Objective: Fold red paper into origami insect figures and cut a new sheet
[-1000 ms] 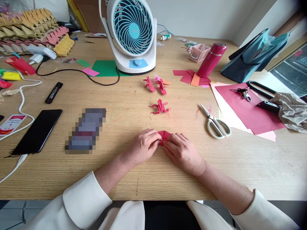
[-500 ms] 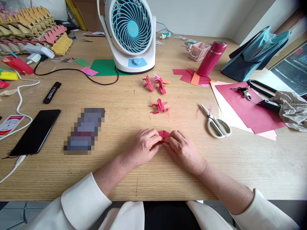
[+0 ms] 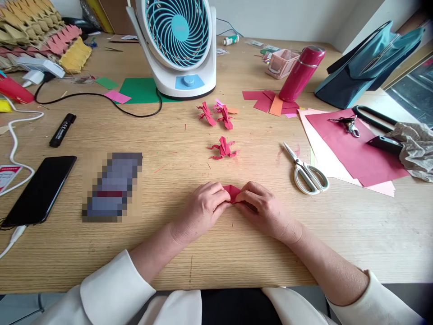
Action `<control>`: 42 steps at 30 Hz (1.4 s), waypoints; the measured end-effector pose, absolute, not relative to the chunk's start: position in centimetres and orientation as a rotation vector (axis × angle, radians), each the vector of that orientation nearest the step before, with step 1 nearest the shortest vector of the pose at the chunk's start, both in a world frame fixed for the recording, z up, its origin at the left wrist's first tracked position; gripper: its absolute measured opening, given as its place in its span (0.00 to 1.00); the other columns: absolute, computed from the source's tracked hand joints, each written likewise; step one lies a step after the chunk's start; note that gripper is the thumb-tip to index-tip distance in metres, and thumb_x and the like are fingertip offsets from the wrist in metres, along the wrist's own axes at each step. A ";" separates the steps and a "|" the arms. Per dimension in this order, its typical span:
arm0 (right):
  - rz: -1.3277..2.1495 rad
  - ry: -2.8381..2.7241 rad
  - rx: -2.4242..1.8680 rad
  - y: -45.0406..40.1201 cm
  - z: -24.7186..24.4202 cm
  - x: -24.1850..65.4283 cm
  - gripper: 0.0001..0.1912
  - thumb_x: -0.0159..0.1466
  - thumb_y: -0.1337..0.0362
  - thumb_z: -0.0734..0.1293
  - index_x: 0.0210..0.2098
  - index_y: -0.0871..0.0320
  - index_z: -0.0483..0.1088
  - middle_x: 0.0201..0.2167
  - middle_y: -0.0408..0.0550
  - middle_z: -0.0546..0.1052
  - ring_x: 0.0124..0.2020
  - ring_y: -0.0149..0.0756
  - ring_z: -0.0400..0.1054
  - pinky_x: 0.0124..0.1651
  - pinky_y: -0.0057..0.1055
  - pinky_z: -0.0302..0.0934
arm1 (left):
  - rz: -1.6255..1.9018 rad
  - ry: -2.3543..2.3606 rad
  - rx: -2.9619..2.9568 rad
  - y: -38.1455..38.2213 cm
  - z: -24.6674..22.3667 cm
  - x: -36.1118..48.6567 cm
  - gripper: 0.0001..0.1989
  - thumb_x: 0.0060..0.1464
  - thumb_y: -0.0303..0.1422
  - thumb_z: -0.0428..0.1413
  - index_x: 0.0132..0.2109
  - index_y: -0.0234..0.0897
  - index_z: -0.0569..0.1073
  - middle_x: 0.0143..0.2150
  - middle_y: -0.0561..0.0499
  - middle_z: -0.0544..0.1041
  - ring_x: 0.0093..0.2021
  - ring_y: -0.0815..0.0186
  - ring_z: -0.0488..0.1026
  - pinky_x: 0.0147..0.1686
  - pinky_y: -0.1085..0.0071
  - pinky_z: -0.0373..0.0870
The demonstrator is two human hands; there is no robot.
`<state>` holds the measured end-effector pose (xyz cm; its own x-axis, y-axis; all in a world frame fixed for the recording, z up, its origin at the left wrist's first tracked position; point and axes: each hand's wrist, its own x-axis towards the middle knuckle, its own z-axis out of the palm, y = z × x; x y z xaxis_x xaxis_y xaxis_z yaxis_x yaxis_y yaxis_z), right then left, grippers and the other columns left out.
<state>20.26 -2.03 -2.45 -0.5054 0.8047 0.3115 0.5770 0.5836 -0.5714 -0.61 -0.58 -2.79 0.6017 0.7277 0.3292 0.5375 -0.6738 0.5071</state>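
Note:
A small folded piece of red paper (image 3: pixel 232 192) lies between my two hands near the front middle of the table. My left hand (image 3: pixel 209 204) pinches its left side, fingers closed over it. On the right side my right hand (image 3: pixel 262 205) grips it the same way, thumb below and fingertips on top. Only the middle of the paper shows; its ends are hidden under my fingers. Just beyond my hands sits a red origami figure with thin legs (image 3: pixel 222 148). Farther back stand two similar ones, a left figure (image 3: pixel 206 113) and a right figure (image 3: pixel 225 116).
White-handled scissors (image 3: pixel 309 176) lie to the right, beside red paper sheets (image 3: pixel 352 149) with keys. A fan (image 3: pixel 189 85), red flask (image 3: pixel 302 74) and blue bag (image 3: pixel 352 76) stand behind. Leftward are a black phone (image 3: pixel 40 189), a pixelated object (image 3: pixel 113 187) and a marker (image 3: pixel 62 130).
My right hand has shifted slightly right along the red paper, and a little more of the paper shows. The whole view has moved slightly; the other objects keep their places.

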 end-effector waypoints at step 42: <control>0.735 -2.178 -1.440 -1.6 -0.5 21.7 0.06 0.62 0.72 0.70 0.31 0.56 0.74 0.30 0.43 0.71 0.32 0.32 0.66 0.39 0.32 0.56 | 0.633 1.219 2.274 -1.0 -1.7 0.2 0.09 0.60 0.24 0.53 0.32 0.38 0.65 0.32 0.52 0.70 0.34 0.64 0.66 0.36 0.66 0.61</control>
